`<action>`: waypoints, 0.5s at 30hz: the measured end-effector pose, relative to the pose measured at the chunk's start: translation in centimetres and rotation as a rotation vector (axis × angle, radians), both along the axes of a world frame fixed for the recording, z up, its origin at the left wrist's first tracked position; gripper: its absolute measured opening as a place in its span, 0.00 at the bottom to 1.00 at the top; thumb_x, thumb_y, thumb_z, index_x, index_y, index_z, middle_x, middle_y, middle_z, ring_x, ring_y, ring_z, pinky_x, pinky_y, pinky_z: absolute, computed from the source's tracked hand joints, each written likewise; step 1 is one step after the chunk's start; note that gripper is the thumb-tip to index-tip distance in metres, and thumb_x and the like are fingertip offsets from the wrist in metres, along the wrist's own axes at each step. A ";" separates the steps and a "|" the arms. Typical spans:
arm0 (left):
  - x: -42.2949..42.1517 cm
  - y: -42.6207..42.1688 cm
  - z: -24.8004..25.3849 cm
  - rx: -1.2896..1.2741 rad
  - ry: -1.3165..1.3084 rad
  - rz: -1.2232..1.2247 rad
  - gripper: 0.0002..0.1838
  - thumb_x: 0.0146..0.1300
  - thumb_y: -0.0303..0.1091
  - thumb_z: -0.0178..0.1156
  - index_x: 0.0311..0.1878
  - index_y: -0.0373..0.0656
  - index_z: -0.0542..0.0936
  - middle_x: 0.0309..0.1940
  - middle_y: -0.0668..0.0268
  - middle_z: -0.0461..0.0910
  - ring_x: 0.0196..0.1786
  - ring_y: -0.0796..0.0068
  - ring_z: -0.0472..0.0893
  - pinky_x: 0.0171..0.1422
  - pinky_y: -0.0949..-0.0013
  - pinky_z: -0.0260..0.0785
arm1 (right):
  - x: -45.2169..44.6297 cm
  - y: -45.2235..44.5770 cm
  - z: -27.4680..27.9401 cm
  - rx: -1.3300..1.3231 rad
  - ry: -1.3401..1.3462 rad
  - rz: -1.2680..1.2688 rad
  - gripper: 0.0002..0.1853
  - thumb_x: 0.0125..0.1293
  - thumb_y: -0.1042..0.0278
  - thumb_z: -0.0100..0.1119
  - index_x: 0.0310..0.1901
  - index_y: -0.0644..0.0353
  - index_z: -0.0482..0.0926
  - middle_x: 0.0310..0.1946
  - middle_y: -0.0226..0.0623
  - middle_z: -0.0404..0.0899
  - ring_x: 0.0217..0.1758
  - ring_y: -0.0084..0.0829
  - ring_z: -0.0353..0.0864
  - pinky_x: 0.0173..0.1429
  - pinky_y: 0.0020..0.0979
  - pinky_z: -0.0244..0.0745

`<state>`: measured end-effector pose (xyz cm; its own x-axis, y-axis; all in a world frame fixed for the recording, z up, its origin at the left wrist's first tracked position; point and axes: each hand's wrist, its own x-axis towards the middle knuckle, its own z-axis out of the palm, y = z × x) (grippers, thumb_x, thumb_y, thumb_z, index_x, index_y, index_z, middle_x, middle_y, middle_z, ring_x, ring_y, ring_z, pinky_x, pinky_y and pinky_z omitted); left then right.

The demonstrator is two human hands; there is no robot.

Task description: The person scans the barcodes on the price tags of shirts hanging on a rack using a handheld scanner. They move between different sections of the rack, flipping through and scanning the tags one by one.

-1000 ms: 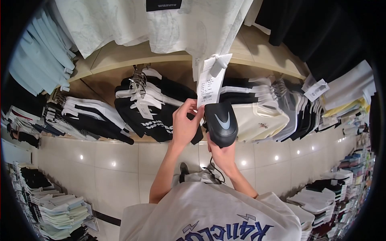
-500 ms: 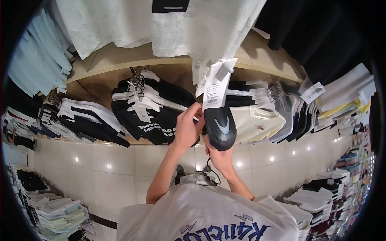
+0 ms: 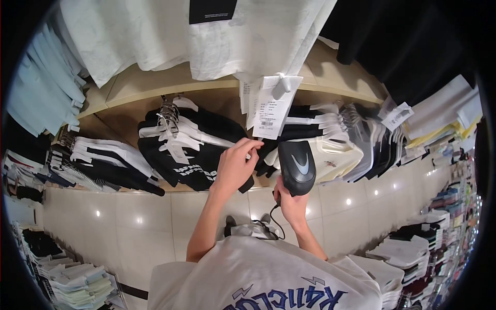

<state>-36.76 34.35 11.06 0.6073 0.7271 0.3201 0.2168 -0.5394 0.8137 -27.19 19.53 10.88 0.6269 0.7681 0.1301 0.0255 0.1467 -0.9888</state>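
Observation:
My right hand (image 3: 293, 205) grips a black barcode scanner (image 3: 298, 168) with a grey curved mark, held upright with its cord running down toward my waist. My left hand (image 3: 236, 164) is just below a white price tag (image 3: 274, 106), its fingers bent, a gap showing between thumb and forefinger. I cannot tell whether the fingertips touch the tag's lower edge. Printed lines and a barcode face me on the tag. A pale security pin (image 3: 281, 87) fixes it near the hem of a white shirt (image 3: 144, 39) hanging above.
A wooden shelf edge (image 3: 155, 95) curves across behind the tags. Under it hang black shirts (image 3: 194, 165) and cream shirts (image 3: 333, 160) on white hangers. Dark clothes (image 3: 413, 46) hang upper right, pale blue ones (image 3: 44, 77) upper left. Clothing racks stand at both lower sides.
The scanner and my right hand have moved right and slightly down, away from the tag. My left hand has shifted slightly left and down, and the tag hangs straighter.

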 end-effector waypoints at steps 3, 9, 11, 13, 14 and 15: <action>0.9 -1.0 1.2 -0.156 -0.059 -0.149 0.13 0.66 0.22 0.55 0.52 0.38 0.82 0.37 0.61 0.85 0.34 0.71 0.83 0.40 0.70 0.73 | 0.7 -0.5 0.3 -0.031 -0.004 -0.034 0.04 0.71 0.74 0.56 0.42 0.64 0.74 0.21 0.29 0.74 0.21 0.21 0.72 0.25 0.24 0.64; 4.7 -1.8 2.6 -0.414 -0.282 -0.448 0.33 0.72 0.20 0.49 0.79 0.49 0.58 0.30 0.66 0.81 0.32 0.79 0.80 0.41 0.74 0.71 | 1.8 -1.8 1.6 -0.020 0.031 -0.053 0.03 0.72 0.74 0.54 0.42 0.64 0.73 0.21 0.30 0.73 0.21 0.20 0.72 0.26 0.24 0.64; 5.6 -1.6 2.8 -0.479 -0.348 -0.413 0.38 0.72 0.20 0.51 0.81 0.51 0.50 0.31 0.66 0.81 0.33 0.80 0.79 0.41 0.74 0.71 | 2.1 -2.1 1.8 -0.024 0.048 -0.042 0.03 0.72 0.74 0.54 0.43 0.64 0.73 0.21 0.30 0.73 0.21 0.21 0.71 0.26 0.24 0.64; 6.0 -1.7 2.6 -0.455 -0.415 -0.319 0.42 0.72 0.20 0.52 0.82 0.52 0.42 0.31 0.65 0.81 0.33 0.80 0.79 0.42 0.75 0.72 | 2.3 -2.1 1.8 -0.026 0.072 -0.059 0.04 0.68 0.76 0.59 0.42 0.64 0.76 0.21 0.28 0.74 0.20 0.19 0.71 0.25 0.24 0.64; 6.2 -1.7 2.0 -0.420 -0.498 -0.300 0.43 0.73 0.22 0.52 0.81 0.49 0.38 0.34 0.63 0.82 0.33 0.78 0.80 0.42 0.75 0.72 | 2.4 -2.1 1.8 -0.023 0.074 -0.060 0.04 0.68 0.76 0.59 0.42 0.64 0.76 0.21 0.28 0.74 0.20 0.19 0.71 0.25 0.24 0.64; 5.9 -2.0 2.0 -0.408 -0.507 -0.239 0.43 0.73 0.23 0.53 0.81 0.46 0.37 0.34 0.62 0.83 0.33 0.78 0.80 0.43 0.75 0.73 | 2.6 -2.2 1.7 -0.042 0.057 -0.039 0.04 0.70 0.75 0.57 0.43 0.64 0.75 0.22 0.29 0.74 0.21 0.20 0.72 0.26 0.25 0.65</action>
<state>-30.83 32.40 13.05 0.6133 0.7148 0.3361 -0.3308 -0.1540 0.9311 -24.64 17.36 12.58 0.6618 0.7471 0.0616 -0.0264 0.1054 -0.9941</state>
